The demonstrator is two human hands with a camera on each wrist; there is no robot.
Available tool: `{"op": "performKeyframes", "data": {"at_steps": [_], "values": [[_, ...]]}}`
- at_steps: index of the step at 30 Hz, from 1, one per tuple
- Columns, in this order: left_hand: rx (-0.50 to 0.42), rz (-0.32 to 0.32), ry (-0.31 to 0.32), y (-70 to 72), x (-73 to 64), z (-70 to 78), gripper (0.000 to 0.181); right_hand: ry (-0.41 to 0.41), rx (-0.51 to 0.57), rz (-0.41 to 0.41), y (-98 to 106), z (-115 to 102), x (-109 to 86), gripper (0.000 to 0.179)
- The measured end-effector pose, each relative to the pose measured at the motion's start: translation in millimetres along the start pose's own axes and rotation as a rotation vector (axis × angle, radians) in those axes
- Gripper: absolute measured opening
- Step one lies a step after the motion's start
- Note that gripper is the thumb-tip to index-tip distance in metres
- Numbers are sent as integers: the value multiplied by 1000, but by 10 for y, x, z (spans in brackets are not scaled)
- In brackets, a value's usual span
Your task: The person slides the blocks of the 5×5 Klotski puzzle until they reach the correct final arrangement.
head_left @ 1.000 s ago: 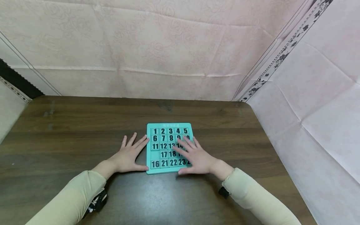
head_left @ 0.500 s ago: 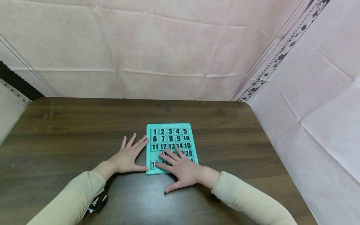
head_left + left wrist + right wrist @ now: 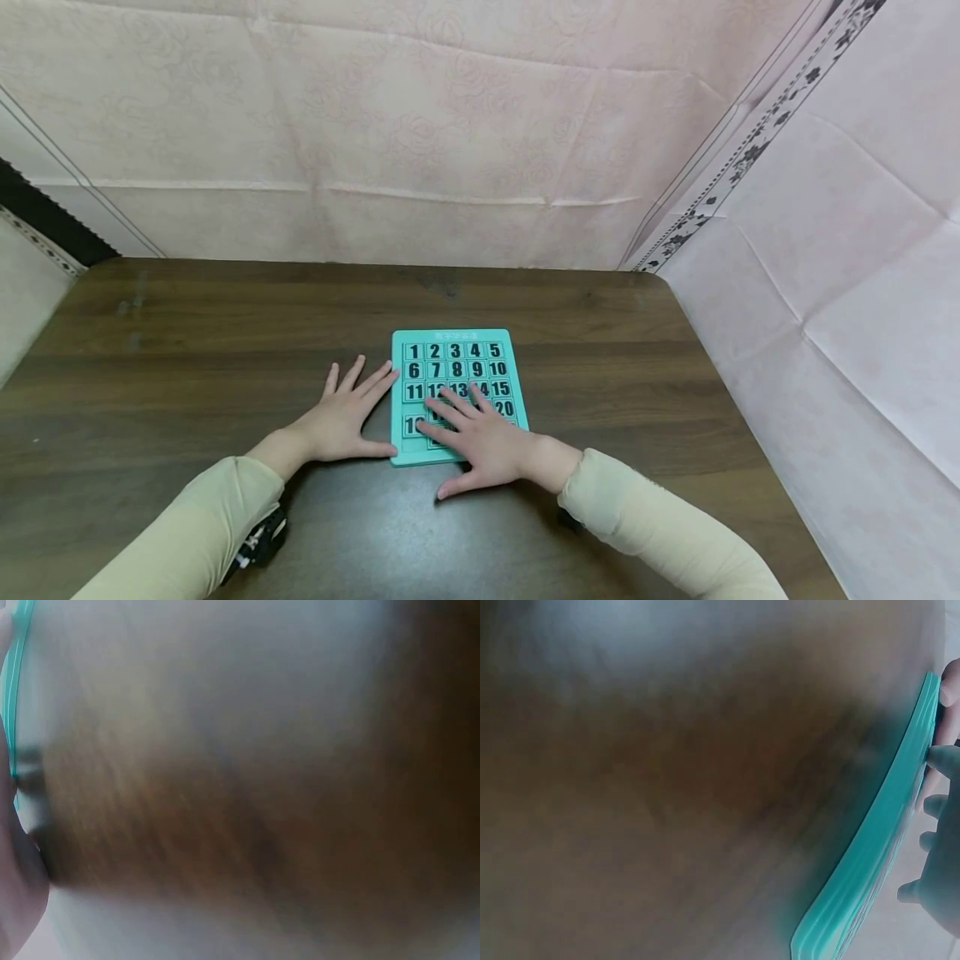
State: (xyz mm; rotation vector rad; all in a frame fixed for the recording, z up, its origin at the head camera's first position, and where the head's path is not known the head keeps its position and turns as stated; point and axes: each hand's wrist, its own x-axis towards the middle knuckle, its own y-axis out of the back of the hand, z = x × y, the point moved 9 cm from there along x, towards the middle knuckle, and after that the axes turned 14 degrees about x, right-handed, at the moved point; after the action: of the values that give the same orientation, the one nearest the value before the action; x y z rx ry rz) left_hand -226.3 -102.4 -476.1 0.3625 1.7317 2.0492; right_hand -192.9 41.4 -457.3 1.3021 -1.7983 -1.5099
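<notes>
A turquoise number slide puzzle (image 3: 450,336) lies flat on the table, its numbered tiles in a grid. My left hand (image 3: 341,423) is spread beside it, index fingertip and thumb touching its left edge. Over the lower part of the board my right hand (image 3: 487,450) reaches with fingers spread, the index fingertip at the 16 tile (image 3: 410,427). That tile sits partway between the bottom row and the gap above it. Several lower tiles are hidden under the right hand. The right wrist view shows the puzzle's edge (image 3: 870,847) with fingers above it.
The brown wooden table (image 3: 225,333) extends around the puzzle on all sides. A pale patterned cloth (image 3: 420,133) hangs behind its far edge, and another pale cloth (image 3: 862,250) is at the right. Dark wrist devices (image 3: 258,542) sit beneath the sleeves.
My right hand has moved left and nearer from the puzzle's right side to its lower left. The 16 tile has slid up from the bottom row. My left hand has stayed put.
</notes>
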Motion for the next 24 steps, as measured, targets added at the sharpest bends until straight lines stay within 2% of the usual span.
{"op": "performKeyframes", "data": {"at_steps": [15, 24], "values": [[10, 20, -2, 20, -18, 18, 106, -62, 18, -16, 26, 130, 87, 88], [16, 15, 5, -13, 4, -9, 107, -37, 96, 94, 231, 197, -36, 89]]}}
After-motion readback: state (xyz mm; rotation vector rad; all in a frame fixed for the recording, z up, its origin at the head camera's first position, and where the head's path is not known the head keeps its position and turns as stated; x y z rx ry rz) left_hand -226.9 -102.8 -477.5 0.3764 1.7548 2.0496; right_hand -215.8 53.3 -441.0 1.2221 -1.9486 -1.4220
